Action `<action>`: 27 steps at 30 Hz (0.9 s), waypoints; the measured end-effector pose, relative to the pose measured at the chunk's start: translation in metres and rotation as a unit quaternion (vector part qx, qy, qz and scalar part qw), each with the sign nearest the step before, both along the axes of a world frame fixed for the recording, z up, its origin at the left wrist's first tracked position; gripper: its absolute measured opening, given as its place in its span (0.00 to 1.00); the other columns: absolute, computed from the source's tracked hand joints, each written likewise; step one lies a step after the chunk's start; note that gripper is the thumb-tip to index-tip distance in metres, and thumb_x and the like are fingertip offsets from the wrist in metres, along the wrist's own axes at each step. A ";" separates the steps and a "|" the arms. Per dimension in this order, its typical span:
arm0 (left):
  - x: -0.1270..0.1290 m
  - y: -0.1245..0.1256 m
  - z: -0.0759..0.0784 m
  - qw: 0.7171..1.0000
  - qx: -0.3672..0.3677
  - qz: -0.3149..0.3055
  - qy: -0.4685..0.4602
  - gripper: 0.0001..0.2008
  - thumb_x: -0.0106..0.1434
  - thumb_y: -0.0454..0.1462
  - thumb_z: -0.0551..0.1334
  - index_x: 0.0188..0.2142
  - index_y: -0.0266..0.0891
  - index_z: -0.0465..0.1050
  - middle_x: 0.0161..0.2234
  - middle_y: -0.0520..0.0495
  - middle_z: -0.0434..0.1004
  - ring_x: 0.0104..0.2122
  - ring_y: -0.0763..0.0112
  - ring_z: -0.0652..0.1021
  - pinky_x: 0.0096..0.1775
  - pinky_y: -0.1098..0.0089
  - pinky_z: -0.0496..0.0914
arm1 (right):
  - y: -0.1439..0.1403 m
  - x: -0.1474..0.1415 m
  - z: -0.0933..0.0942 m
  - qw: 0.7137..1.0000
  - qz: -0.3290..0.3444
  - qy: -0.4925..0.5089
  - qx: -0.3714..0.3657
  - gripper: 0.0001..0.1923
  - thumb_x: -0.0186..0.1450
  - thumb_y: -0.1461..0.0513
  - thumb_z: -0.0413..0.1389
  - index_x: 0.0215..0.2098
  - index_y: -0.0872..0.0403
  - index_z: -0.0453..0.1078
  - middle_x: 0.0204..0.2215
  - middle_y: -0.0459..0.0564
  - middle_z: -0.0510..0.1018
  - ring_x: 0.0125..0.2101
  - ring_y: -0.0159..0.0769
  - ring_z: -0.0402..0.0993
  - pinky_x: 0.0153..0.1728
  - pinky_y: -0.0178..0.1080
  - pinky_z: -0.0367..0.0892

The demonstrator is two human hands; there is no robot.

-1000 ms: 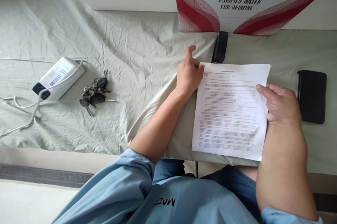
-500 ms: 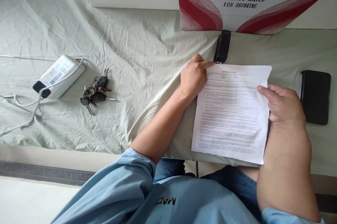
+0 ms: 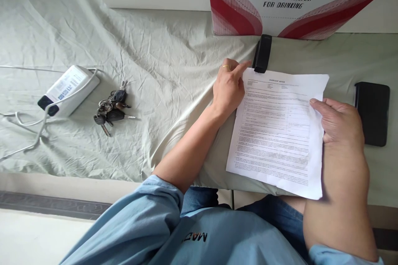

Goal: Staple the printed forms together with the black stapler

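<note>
A white printed sheet of paper [image 3: 276, 132] headed "Overleaf Notes" is held tilted at the table's near edge. My right hand [image 3: 340, 122] pinches its right edge, thumb on top and the other fingers behind. At the upper left edge is my left hand [image 3: 228, 84], its fingers curled closed against the paper and the index finger stretched toward the black stapler [image 3: 263, 53]. Contact between that fingertip and the stapler is unclear. The stapler's near end meets the sheet's top edge near the left corner; whether the paper lies between its jaws is not clear.
Behind the stapler stands a white and red water carton [image 3: 286, 12]. A black phone or wallet-like case [image 3: 372, 113] lies right of my right hand. Far left are a bunch of keys [image 3: 113, 109] and a white device [image 3: 70, 88] with a cable, on a wrinkled green cloth [image 3: 174, 70].
The sheet has shifted up and right and turned slightly, its top edge now meeting the stapler. My right hand moved a little right; my left index finger rose off the sheet's corner.
</note>
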State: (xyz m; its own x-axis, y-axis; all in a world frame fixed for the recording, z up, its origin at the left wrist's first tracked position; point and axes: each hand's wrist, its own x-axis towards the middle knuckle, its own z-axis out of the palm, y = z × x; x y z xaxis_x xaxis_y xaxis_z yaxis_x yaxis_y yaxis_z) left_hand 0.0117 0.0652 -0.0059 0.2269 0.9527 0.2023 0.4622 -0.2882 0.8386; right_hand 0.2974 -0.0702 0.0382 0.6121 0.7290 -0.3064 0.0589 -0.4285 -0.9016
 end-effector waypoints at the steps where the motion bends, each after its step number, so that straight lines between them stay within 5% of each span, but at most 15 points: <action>1: 0.000 0.000 0.002 1.000 0.000 -0.001 -0.019 0.19 0.82 0.41 0.64 0.66 0.55 0.89 0.62 0.39 0.80 0.61 0.51 0.82 0.65 0.54 0.81 | 0.000 -0.001 0.001 1.000 -0.018 0.002 -0.006 0.18 0.51 0.53 0.83 0.32 0.50 0.85 0.23 0.41 0.81 0.20 0.31 0.72 0.18 0.33 0.67; 5: 0.000 -0.001 0.007 0.999 0.009 -0.033 -0.021 0.21 0.87 0.44 0.59 0.68 0.61 0.89 0.66 0.39 0.76 0.64 0.49 0.80 0.67 0.47 0.80 | 0.001 -0.004 0.004 0.999 -0.045 0.010 -0.021 0.16 0.50 0.55 0.82 0.32 0.50 0.87 0.24 0.41 0.83 0.22 0.30 0.73 0.19 0.32 0.68; 9: 0.004 -0.006 0.006 0.997 0.012 -0.047 0.063 0.27 0.85 0.36 0.59 0.72 0.64 0.88 0.60 0.39 0.78 0.62 0.47 0.77 0.60 0.50 0.83 | 0.002 -0.005 0.002 0.999 -0.048 0.009 -0.013 0.17 0.49 0.54 0.82 0.33 0.51 0.88 0.24 0.42 0.84 0.23 0.31 0.75 0.20 0.32 0.69; 14: 0.008 -0.011 0.007 0.989 0.006 -0.035 0.146 0.43 0.76 0.23 0.55 0.76 0.66 0.85 0.57 0.40 0.80 0.57 0.50 0.76 0.48 0.59 0.81 | 0.003 -0.009 -0.001 0.999 -0.009 0.033 0.024 0.30 0.46 0.48 0.86 0.43 0.50 0.91 0.32 0.46 0.91 0.31 0.42 0.87 0.34 0.44 0.86; 21: 0.002 -0.004 0.007 0.999 -0.017 -0.014 -0.045 0.34 0.75 0.26 0.62 0.74 0.53 0.82 0.56 0.43 0.84 0.48 0.63 0.81 0.60 0.61 0.82 | -0.009 -0.005 0.024 0.994 0.078 0.073 0.015 0.33 0.42 0.42 0.90 0.39 0.49 0.92 0.35 0.52 0.94 0.38 0.54 0.93 0.54 0.62 0.92; 25: 0.000 0.001 0.012 0.974 -0.093 0.025 -0.203 0.10 0.85 0.44 0.65 0.57 0.46 0.84 0.45 0.45 0.86 0.40 0.67 0.81 0.49 0.63 0.81 | -0.016 0.000 0.037 0.996 0.059 0.050 0.054 0.31 0.39 0.45 0.91 0.35 0.46 0.91 0.36 0.51 0.94 0.42 0.58 0.95 0.65 0.72 0.86; 27: 0.000 0.002 0.017 0.956 -0.137 0.027 -0.259 0.23 0.87 0.58 0.62 0.47 0.45 0.83 0.43 0.45 0.87 0.36 0.69 0.79 0.40 0.64 0.78 | -0.017 0.000 0.038 0.995 0.037 0.039 0.086 0.29 0.37 0.46 0.91 0.32 0.46 0.90 0.36 0.51 0.94 0.44 0.59 0.95 0.71 0.73 0.82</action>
State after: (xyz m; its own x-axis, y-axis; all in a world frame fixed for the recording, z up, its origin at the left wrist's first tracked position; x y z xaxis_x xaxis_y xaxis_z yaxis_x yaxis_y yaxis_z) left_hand 0.0119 0.0672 0.0116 0.1137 0.9934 0.0153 -0.0281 -0.0122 0.9995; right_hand 0.2978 -0.0870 0.0766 0.5342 0.8169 -0.2176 0.0113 -0.2643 -0.9644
